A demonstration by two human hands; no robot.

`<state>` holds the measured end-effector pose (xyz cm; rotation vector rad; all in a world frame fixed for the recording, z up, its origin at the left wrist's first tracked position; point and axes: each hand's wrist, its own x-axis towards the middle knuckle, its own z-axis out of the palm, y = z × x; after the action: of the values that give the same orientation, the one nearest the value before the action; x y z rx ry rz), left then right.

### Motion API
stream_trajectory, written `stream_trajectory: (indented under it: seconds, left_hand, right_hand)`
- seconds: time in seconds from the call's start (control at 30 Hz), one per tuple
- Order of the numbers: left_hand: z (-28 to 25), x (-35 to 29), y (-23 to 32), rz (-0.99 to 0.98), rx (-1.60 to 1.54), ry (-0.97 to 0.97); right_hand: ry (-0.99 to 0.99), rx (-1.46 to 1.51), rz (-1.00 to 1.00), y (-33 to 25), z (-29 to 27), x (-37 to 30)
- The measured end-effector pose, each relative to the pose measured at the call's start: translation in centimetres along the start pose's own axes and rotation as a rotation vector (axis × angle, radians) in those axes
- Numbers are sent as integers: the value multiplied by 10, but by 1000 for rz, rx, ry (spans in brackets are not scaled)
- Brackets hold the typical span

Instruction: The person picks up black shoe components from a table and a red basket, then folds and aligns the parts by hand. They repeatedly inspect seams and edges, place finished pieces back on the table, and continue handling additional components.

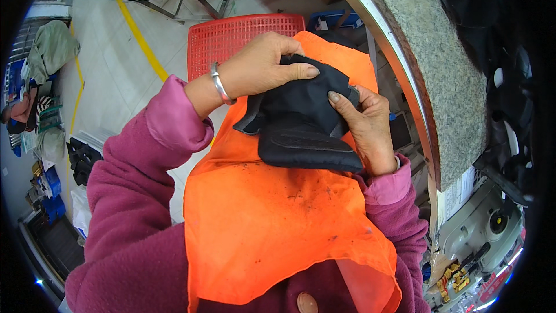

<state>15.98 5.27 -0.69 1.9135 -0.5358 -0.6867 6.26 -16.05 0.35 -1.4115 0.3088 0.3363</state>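
A black sewn fabric piece (310, 101) hangs between my two hands above my orange apron (272, 220). Its lower part is thick and padded, with an oval stitched line, and its upper part is thin cloth with raw edges. My left hand (269, 69), with a silver bracelet at the wrist, pinches the top edge between thumb and fingers. At the right edge my right hand (368, 122) grips the cloth, its thumb on top and the other fingers partly behind it. I cannot make out what kind of article the piece belongs to.
A red plastic basket (246, 26) stands beyond my hands. To the right runs a worktable edge with a grey speckled slab (437, 81), dark pieces heaped beyond it. A sewing machine (486, 226) sits at lower right. Yellow lines (139, 40) mark the floor at left.
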Motion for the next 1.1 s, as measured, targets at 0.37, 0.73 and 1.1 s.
stream_trajectory:
  seconds: [0.37, 0.73, 1.1]
  left_hand:
    - [8, 15, -14, -59, -39, -14]
    - [15, 2, 11, 287, 228, 288]
    - [59, 17, -27, 405, 260, 256]
  right_hand:
    - [116, -54, 18, 5, 2, 10]
    - [237, -252, -260, 14, 24, 12]
    - [178, -61, -173, 23, 15, 5]
